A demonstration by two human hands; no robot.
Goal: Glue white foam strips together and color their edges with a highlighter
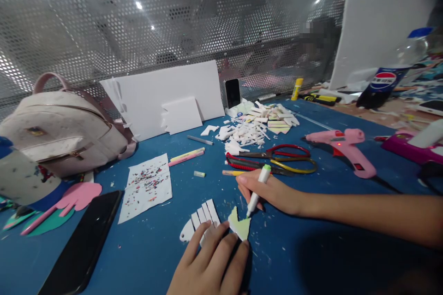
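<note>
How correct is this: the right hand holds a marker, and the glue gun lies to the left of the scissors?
The side is wrong: the head view shows the glue gun to the right of the scissors. The right hand does hold a marker.

On the bench point(138, 249), the backpack point(69, 124) lies left, with the phone point(83, 239) in front of it. Scissors point(294, 159) lie before the heap of scraps point(249, 126); right of them is the glue gun point(346, 147). The bottle point(387, 73) stands farther right, behind the glue gun.
</note>
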